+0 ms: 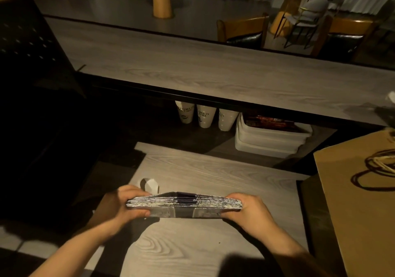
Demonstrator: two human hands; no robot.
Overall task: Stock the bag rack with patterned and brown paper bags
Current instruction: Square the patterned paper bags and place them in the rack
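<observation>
Left hand [126,204] and right hand [245,207] grip the patterned bag stack [183,205] at its ends, fingers curled.

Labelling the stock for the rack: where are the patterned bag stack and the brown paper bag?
patterned bag stack [184,202]: head view, on the layered edges.
brown paper bag [350,195]: head view, on its flat face.

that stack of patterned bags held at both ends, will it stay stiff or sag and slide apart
The stack of patterned bags looks fairly stiff: it spans flat between the left hand and right hand, unsupported in the middle. Its layered edges are loose, so single bags may slip out if the grip eases.
</observation>
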